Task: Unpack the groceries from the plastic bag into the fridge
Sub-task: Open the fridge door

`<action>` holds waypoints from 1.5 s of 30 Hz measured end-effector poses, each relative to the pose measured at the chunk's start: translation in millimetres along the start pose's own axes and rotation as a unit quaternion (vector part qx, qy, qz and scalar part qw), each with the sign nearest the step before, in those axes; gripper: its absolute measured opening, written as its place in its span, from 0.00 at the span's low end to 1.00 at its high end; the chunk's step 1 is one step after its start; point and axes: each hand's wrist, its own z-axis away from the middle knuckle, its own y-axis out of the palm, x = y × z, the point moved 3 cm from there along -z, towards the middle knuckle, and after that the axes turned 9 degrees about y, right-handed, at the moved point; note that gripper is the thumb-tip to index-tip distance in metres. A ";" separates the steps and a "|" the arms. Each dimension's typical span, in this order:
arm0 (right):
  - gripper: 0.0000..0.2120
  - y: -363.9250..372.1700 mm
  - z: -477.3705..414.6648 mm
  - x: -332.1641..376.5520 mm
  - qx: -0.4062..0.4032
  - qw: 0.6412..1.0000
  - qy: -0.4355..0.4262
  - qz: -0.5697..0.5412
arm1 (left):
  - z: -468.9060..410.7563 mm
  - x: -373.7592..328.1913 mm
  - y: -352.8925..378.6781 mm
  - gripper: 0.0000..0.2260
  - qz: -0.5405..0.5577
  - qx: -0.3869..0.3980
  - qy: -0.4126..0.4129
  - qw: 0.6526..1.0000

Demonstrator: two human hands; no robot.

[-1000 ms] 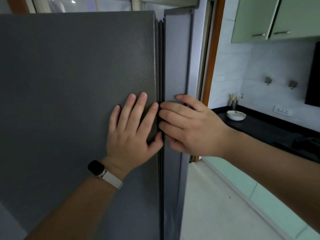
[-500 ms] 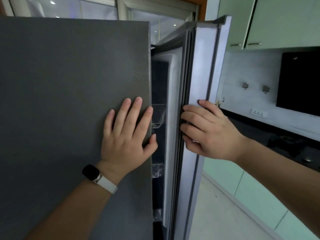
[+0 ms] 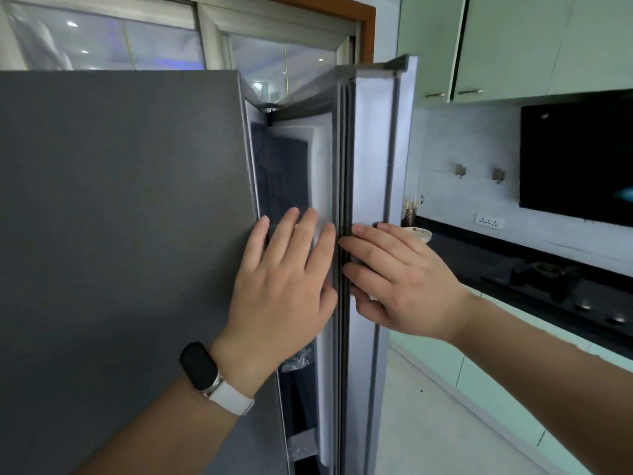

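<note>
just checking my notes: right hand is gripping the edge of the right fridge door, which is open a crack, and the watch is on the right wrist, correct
Not quite: the watch is on the left wrist, as the head view shows. The rest stands: the right hand wraps the edge of the right fridge door, which is open a crack.

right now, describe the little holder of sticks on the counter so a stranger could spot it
Start at the open fridge door that the right hand grips. Just past its outer edge, on the black counter, stands a dark cup of pale sticks. The white bowl beside it is low and wide; the cup is tall and narrow.
</note>
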 end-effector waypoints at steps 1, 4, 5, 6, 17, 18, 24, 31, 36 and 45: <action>0.10 0.2 1.2 -2.3 0.000 1.000 0.000 -0.003 | -5.8 -2.6 1.7 0.25 -0.001 0.015 -0.006 1.000; 0.11 1.1 6.9 -11.8 -0.013 1.000 0.004 -0.015 | -20.0 -9.8 7.8 0.25 0.014 0.026 -0.017 0.999; 0.11 1.4 9.9 -16.2 -0.020 1.000 0.007 -0.020 | -23.5 -12.3 10.6 0.25 0.025 0.022 -0.017 0.999; 0.10 1.8 13.4 -21.1 -0.027 0.999 0.009 -0.025 | -26.4 -15.2 13.6 0.26 0.034 0.017 -0.015 0.999; 0.12 12.9 68.4 -116.6 -0.050 0.998 0.021 -0.041 | -73.9 -67.1 83.6 0.26 0.020 -0.069 0.018 0.997; 0.12 14.1 74.3 -127.3 -0.048 0.998 0.026 -0.042 | -81.0 -74.0 89.7 0.26 0.014 -0.071 0.022 0.997; 0.15 24.8 107.7 -182.4 -0.024 0.996 0.069 -0.057 | -126.0 -117.7 117.8 0.24 -0.018 -0.085 0.025 0.996; 0.16 43.2 137.7 -233.2 0.020 0.992 0.096 -0.077 | -168.8 -153.7 148.3 0.22 -0.023 -0.062 0.041 0.997; 0.20 70.5 160.5 -258.9 0.067 0.989 0.112 -0.075 | -180.6 -155.5 168.1 0.26 0.008 -0.054 0.016 0.998; 0.28 113.4 182.5 -289.7 0.138 0.971 0.194 -0.007 | -196.4 -143.6 219.0 0.29 0.043 -0.030 0.042 0.998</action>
